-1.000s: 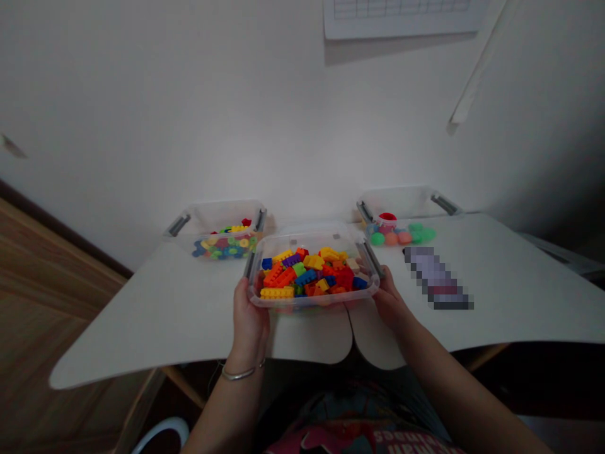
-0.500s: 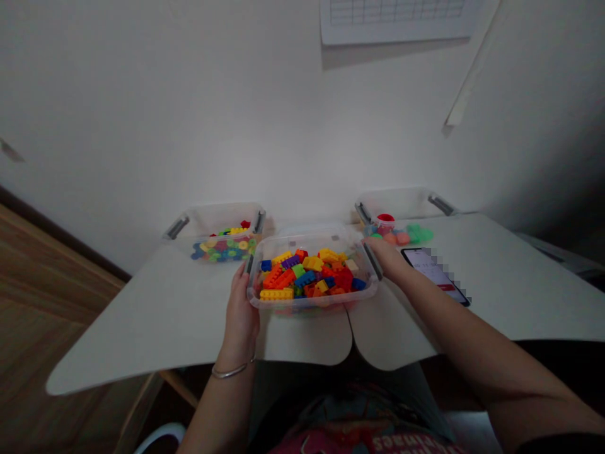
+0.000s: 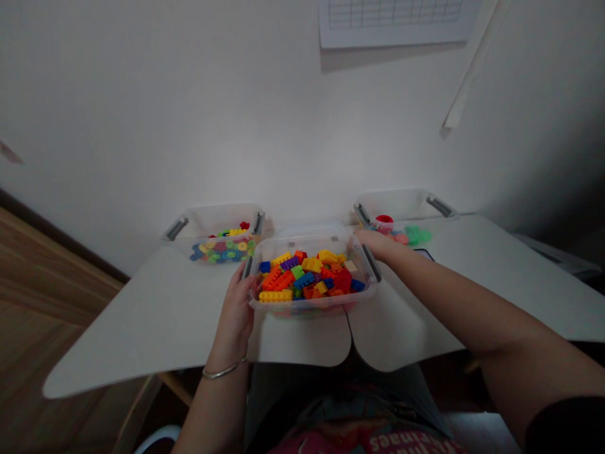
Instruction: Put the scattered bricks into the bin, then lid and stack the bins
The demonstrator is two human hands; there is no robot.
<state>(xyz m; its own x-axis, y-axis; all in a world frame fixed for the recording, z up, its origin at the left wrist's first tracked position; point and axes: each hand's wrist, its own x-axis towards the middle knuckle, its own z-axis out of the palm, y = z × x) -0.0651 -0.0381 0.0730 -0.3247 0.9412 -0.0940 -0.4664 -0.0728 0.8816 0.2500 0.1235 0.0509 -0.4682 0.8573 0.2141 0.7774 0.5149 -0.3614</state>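
Note:
A clear plastic box (image 3: 312, 304) full of coloured toy bricks (image 3: 302, 274) is in front of me, with grey latches at both ends. My left hand (image 3: 239, 306) grips its left end, fingertips over the rim by the latch. At the far right corner, behind the right latch, is my right hand (image 3: 375, 244); the box hides its fingers, so I cannot tell whether they are closed on it. The bricks are red, orange, yellow, blue, green and purple.
A second clear bin (image 3: 212, 221) with colourful small pieces stands back left against the wall. Back right is another bin (image 3: 397, 202) holding a red cup and green and orange pieces. My right forearm mostly covers a phone (image 3: 424, 254). Two white tabletops (image 3: 302, 343) meet below the box.
My right hand has slid a little farther back and left around the box corner, its forearm now covering most of the phone. My left fingers have come over the rim. The box has barely moved.

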